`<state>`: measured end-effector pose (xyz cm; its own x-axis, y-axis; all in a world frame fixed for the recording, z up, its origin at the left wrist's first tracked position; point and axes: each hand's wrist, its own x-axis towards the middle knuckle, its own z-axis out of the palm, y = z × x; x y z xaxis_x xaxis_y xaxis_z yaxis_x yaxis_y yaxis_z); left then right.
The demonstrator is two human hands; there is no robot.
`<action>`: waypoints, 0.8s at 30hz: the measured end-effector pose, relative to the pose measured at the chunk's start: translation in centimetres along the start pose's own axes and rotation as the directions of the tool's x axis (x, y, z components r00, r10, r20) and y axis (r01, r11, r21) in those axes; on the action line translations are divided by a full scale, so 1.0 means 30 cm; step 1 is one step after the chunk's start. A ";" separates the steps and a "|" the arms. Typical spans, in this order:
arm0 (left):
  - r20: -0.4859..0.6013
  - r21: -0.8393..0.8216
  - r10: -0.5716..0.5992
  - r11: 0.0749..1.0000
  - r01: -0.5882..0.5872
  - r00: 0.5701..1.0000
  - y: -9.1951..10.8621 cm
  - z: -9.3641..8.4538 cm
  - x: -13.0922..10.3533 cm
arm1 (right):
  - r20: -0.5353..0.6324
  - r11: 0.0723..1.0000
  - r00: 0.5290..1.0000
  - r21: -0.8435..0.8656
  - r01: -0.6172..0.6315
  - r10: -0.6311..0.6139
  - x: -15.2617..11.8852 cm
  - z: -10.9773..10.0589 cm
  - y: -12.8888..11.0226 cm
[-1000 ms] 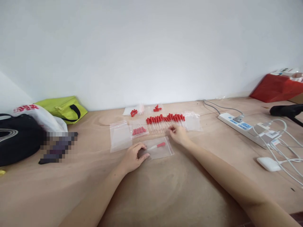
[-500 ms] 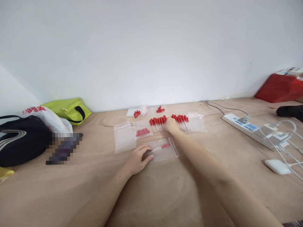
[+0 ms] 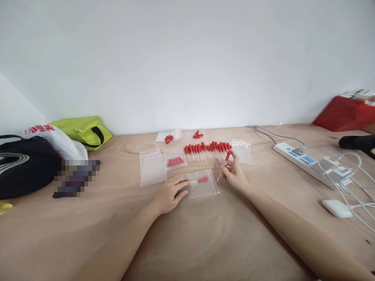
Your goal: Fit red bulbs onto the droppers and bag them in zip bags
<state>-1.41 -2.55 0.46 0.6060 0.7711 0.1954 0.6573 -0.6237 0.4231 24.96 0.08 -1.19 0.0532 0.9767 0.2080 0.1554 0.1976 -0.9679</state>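
Note:
In my right hand is a dropper with a red bulb, its thin clear tube pointing down and left. My left hand rests on the left edge of a clear zip bag, fingers apart. A red-bulbed dropper lies in or on that bag; I cannot tell which. Behind it runs a row of red-bulbed droppers. Left of the row, a small bag holds several red-bulbed droppers, and a flat zip bag lies beside it.
More bags with red bulbs lie near the wall. Another clear bag is right of the row. A power strip with cables and a white adapter lie right. Black and green bags stand left.
My right hand has moved right and toward me from the row, and a dropper now shows in its fingers. My left hand has hardly moved. The view has shifted slightly.

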 end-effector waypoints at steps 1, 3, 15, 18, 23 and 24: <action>0.016 0.008 0.004 1.000 -0.004 1.000 0.001 -0.001 0.001 | -0.038 0.998 0.999 0.063 -0.006 0.009 -0.015 0.005 0.008; 0.028 0.013 0.005 1.000 -0.006 1.000 0.002 -0.003 0.001 | -0.136 0.992 0.990 0.123 -0.016 0.033 -0.026 0.016 0.014; 0.030 0.014 0.007 1.000 -0.007 1.000 -0.009 0.001 0.000 | -0.218 0.962 0.969 0.268 -0.055 0.116 0.001 0.064 0.027; 0.037 0.025 -0.004 1.000 0.003 0.999 -0.007 0.000 -0.001 | -0.146 0.945 0.979 0.314 -0.091 0.143 -0.004 0.076 0.028; 0.030 0.034 -0.032 0.999 0.031 0.999 0.001 -0.004 -0.002 | -0.033 0.936 0.980 0.303 -0.176 0.195 -0.019 0.063 0.005; 0.029 0.032 -0.034 0.999 0.033 0.999 0.002 -0.005 -0.002 | 0.016 0.942 0.981 0.276 -0.189 0.192 -0.023 0.057 -0.002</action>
<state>-1.48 -2.61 0.59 0.5960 0.7879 0.1549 0.6911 -0.6015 0.4007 23.24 -0.47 -1.51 0.0660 0.9977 0.0155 -0.1359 0.0244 -0.9904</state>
